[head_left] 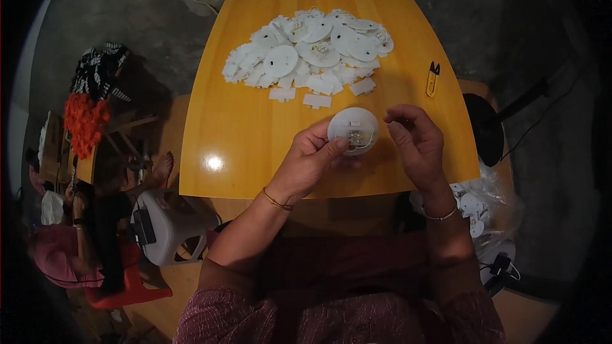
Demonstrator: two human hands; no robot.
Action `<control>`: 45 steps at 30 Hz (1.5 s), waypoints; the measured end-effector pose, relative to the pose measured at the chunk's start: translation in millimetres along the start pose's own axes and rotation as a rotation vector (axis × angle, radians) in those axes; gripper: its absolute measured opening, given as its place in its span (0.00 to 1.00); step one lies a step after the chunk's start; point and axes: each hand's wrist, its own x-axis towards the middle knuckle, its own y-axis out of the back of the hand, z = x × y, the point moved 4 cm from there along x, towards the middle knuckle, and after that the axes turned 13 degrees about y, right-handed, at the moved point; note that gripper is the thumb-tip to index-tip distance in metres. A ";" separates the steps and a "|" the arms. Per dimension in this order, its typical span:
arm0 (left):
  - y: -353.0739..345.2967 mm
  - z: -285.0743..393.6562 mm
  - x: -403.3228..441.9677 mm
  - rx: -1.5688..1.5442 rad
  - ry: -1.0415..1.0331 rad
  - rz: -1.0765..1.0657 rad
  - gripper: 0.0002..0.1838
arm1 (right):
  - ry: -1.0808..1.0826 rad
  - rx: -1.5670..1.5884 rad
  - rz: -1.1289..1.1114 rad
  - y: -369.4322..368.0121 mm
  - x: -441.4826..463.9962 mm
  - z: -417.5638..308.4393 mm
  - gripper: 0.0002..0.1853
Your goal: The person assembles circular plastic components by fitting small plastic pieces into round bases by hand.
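Grips a white disc (339,129) in the left hand (306,156), with thumb laid on the upper face and fingers tucked behind, likely to steady it while leaving the small fittings exposed. Holds it over the near half of the bench (248,146), short of the pile of white pieces (280,60), probably set back for working room. Holds the right hand (417,146) just to the right, loosely curled, with thumb and fingertips apart and nothing visible between, seemingly for easy reach to the disc. Turns the wired face up towards the head; being round, offers no clear long axis. Farther right, lying roughly near to far: yellow snips (432,83), with dark tips pointing far.
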 end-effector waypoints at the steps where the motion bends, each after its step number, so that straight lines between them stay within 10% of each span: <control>1: -1.1 0.8 -1.7 0.005 -0.007 0.001 0.17 | -0.011 0.001 0.000 -1.2 -1.3 0.4 0.08; 19: 10.6 5.5 -12.2 0.177 -0.019 0.030 0.18 | -0.414 0.399 -0.117 -28.8 -8.3 2.0 0.10; 31: -5.8 19.9 -18.9 -0.192 0.075 -0.088 0.26 | 0.391 -0.255 -0.259 -27.1 0.3 -30.0 0.11; 45: -0.3 12.1 -15.0 0.281 -0.094 0.045 0.22 | -0.231 0.231 -0.085 -30.6 -7.8 -3.8 0.07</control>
